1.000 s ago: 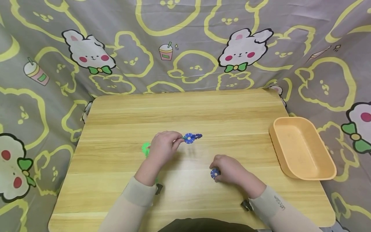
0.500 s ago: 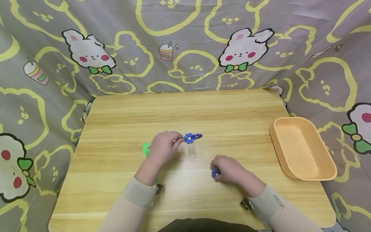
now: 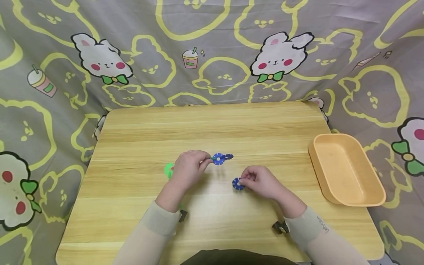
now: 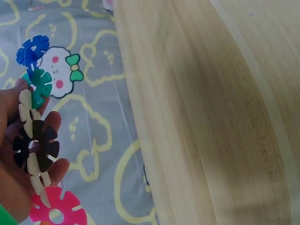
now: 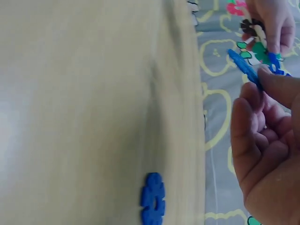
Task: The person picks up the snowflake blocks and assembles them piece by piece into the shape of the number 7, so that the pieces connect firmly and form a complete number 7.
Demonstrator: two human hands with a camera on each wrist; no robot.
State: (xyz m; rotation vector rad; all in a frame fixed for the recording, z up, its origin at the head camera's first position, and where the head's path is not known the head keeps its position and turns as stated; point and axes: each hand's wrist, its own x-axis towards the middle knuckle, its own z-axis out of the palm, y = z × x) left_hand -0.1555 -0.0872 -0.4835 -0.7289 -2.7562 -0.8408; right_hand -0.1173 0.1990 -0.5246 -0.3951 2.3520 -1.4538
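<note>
My left hand (image 3: 190,168) grips a chain of interlocking snowflake discs. In the left wrist view the chain runs from a blue disc (image 4: 33,50) through a green disc (image 4: 40,89), pale ones and a dark brown disc (image 4: 36,146) to a pink disc (image 4: 58,207). In the head view a bright green disc (image 3: 168,169) shows left of that hand, and the chain's blue end (image 3: 218,159) sticks out to the right. Thumb and finger of my right hand (image 3: 263,182) pinch a separate blue snowflake disc (image 5: 244,66), apart from the chain.
Another blue disc (image 5: 153,199) lies on the wooden table (image 3: 212,125), seen in the right wrist view. An orange plastic basin (image 3: 342,167) stands at the table's right edge. A patterned grey curtain (image 3: 212,48) surrounds the table.
My right hand has risen up and to the left, bringing the pinched blue disc closer to the chain. My left hand has barely shifted.
</note>
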